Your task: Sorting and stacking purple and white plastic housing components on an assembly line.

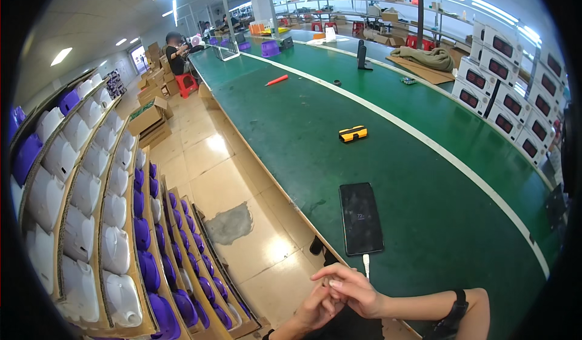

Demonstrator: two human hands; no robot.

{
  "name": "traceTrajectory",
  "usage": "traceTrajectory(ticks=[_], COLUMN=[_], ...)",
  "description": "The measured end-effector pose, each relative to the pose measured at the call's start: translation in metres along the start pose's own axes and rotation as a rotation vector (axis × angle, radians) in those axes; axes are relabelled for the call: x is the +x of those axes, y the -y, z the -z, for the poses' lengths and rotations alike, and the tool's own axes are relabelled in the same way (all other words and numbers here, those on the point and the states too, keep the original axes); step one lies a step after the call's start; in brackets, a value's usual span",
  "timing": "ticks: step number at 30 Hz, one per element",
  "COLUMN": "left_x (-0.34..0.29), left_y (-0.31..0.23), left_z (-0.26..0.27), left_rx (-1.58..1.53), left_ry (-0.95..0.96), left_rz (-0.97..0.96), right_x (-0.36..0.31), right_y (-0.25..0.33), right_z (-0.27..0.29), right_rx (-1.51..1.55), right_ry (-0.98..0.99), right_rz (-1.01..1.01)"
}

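My left hand [316, 308] and my right hand [354, 290] meet at the near edge of the green table [291, 128]. Fingers of both are bent and pressed together at the tips; whatever small thing may lie between them is too small to make out. Just beyond, a black phone [362, 219] lies face up with its screen lit. From its near end a white charging cable [366, 266] runs down behind my right hand. Farther up the table rest a yellow and black block-shaped object [353, 134] and a red pen-like tool [277, 80].
At left, cardboard-divided racks hold white shells [79, 237] and purple shells [145, 267]. Stacked white boxes [504, 100] stand along the table's right side, near a folded green cloth [424, 58]. A person [177, 56] sits at the far left on a red stool [186, 84].
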State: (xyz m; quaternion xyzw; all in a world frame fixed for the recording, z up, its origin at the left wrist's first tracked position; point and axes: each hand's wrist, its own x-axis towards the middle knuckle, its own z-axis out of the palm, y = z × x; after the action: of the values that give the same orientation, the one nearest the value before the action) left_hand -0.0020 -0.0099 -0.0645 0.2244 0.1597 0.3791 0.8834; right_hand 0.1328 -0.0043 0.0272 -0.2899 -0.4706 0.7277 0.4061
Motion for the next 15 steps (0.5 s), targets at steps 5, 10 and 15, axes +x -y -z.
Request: traceTrajectory(ticks=[5,10,15], left_x=[0.019,0.015,0.016], left_y=[0.005,-0.017,-0.001], left_z=[-0.017,-0.033,-0.019], left_rx=[-0.408,-0.166,-0.162], left_ry=[0.229,0.135,0.265], left_rz=[-0.094,0.103,-0.096], right_x=[0.004,0.003,0.0], right_y=[-0.007,0.0,-0.004], right_z=[0.008,0.007,0.0], right_rx=[0.074,-0.422,-0.469], right_ry=[-0.035,-0.007,0.007], right_rz=[0.254,0.262,0.256])
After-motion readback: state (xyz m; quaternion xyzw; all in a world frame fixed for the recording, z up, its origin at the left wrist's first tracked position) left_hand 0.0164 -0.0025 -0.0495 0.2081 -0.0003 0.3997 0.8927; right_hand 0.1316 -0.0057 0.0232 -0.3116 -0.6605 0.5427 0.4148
